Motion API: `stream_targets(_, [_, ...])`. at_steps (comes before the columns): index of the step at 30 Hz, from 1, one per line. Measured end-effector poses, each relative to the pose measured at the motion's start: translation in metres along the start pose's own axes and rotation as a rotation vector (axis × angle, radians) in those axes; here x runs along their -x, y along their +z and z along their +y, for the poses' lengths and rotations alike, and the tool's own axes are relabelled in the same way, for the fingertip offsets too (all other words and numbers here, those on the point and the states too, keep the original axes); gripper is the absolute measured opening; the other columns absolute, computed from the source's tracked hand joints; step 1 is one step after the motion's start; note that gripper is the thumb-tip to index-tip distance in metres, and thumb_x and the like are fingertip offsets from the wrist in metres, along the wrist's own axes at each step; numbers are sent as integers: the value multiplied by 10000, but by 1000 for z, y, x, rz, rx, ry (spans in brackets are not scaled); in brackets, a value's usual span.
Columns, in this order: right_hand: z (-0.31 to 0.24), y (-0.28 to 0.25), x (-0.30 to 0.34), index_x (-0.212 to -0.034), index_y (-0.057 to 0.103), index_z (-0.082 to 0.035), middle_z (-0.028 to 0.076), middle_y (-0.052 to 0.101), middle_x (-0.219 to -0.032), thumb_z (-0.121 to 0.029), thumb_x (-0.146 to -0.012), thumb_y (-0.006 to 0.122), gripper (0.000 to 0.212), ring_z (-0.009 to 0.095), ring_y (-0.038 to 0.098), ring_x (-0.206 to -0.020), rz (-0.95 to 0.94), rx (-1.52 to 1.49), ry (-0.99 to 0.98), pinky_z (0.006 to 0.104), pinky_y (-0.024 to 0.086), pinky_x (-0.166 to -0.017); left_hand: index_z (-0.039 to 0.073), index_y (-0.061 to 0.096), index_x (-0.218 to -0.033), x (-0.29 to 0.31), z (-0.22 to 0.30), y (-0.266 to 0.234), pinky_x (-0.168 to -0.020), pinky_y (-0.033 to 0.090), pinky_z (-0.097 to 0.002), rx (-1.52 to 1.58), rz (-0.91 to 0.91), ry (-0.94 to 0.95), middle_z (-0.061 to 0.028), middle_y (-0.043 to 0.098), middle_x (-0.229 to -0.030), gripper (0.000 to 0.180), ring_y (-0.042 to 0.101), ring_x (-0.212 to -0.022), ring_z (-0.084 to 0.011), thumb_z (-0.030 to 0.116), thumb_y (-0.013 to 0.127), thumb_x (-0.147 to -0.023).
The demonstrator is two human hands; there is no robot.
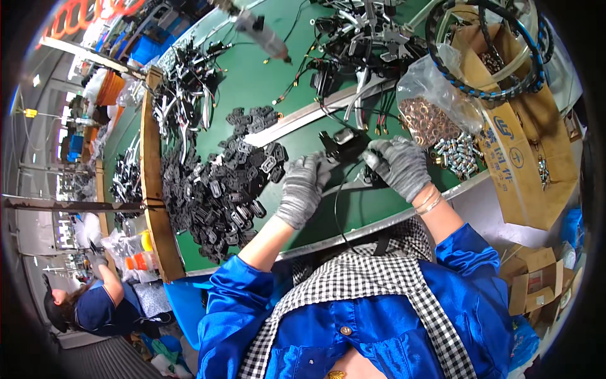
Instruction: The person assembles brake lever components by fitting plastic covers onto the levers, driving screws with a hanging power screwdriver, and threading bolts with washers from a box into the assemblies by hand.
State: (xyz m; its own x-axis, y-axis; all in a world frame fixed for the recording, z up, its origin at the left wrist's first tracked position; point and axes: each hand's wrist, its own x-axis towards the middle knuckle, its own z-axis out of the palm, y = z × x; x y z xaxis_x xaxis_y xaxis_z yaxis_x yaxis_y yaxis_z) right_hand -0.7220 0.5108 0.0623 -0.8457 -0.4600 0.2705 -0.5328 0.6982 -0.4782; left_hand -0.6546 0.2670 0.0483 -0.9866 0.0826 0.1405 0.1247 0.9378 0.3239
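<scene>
A black brake master cylinder (pixel 346 146) with a pale rectangular top and a silver lever is held just above the green bench, near its front edge. My left hand (pixel 303 186), in a grey knit glove, pinches the part's left end with closed fingers. On the other end, my right hand (pixel 401 167), gloved the same way, has its fingers curled round the part; the fingertips are partly hidden. A thin black cable (pixel 336 211) runs down from the part toward my apron. Close to my left hand lies a heap of small black oval plastic parts (pixel 221 189).
Behind the hands a metal rail (pixel 290 126) crosses the bench. Silver bolts (pixel 459 155) and a plastic bag of copper rings (pixel 429 120) lie right, beside a cardboard box (pixel 524 158). A power driver (pixel 262 36) hangs overhead. Another person (pixel 95 303) works at far left.
</scene>
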Motion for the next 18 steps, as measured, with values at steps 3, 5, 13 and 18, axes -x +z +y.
stream_targets(3, [-2,-6,7,-1029,669,-102,112,682,-923,-401,-882,625,336,302,636,-882,111,-27,81,431,480,-815,31,609,-1152,-38,0,-24,-860,490,-448,178,48,-20,-195,606,-1028,337,594,-983,-376,188,697,-867])
stream_targets(5, [-2,-4,9,-1049,662,-93,124,673,-957,-392,-881,628,345,313,628,-900,212,-44,85,437,478,-828,39,551,-1261,-86,8,-38,-898,485,-445,96,79,2,-205,613,-1072,454,593,-1039,-377,254,680,-883])
stream_targets(13, [4,-18,18,-1101,638,-100,133,639,-1033,-313,-841,671,337,331,604,-959,317,-63,37,443,473,-878,17,324,-1426,-223,-16,9,-972,476,-427,120,32,-337,-223,593,-1233,823,575,-1141,-380,231,760,-762])
stream_targets(18, [7,-47,13,-1123,622,-96,145,645,-1030,-242,-833,683,330,319,627,-964,207,-84,34,432,499,-845,69,463,-1308,-181,11,-40,-898,501,-444,-37,375,-157,-184,616,-1144,713,619,-1001,-378,191,797,-690])
